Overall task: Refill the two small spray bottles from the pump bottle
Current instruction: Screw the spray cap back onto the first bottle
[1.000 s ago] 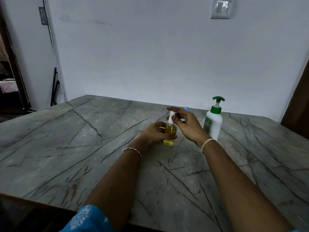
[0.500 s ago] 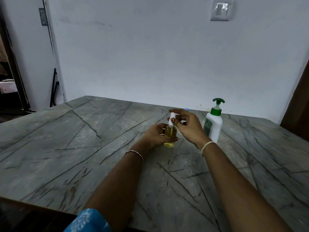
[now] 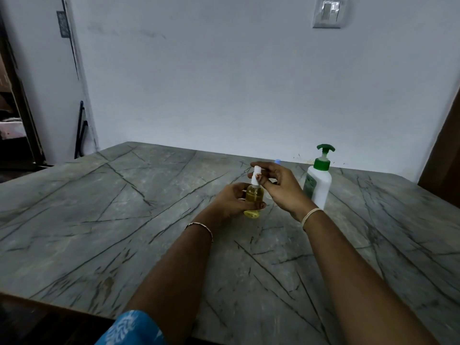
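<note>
1 spray bottle [image 3: 254, 196]: left hand [image 3: 230, 201] grips it, right hand [image 3: 282, 189] pinches its cap [image 3: 255, 176]

Left-to-right on table [image 3: 99, 220]: spray bottle [image 3: 254, 196], pump bottle [image 3: 319, 185]; possibly second bottle [image 3: 277, 161] behind.

No legible text; green label [image 3: 310, 186] on pump bottle [image 3: 322, 192] too small and blurred to read.

Yellow liquid in the small clear plastic spray bottle [image 3: 254, 199], under a white sprayer head [image 3: 256, 173]. Green pump [image 3: 324, 155] and dark green label [image 3: 310, 185] on the white plastic pump bottle [image 3: 322, 192]. Dark, crack-like veins across the grey stone tabletop [image 3: 124, 207]. White leaf print on the bright blue fabric sleeve [image 3: 129, 328]. Pale bluish-white on the plain painted wall [image 3: 224, 83].
</note>
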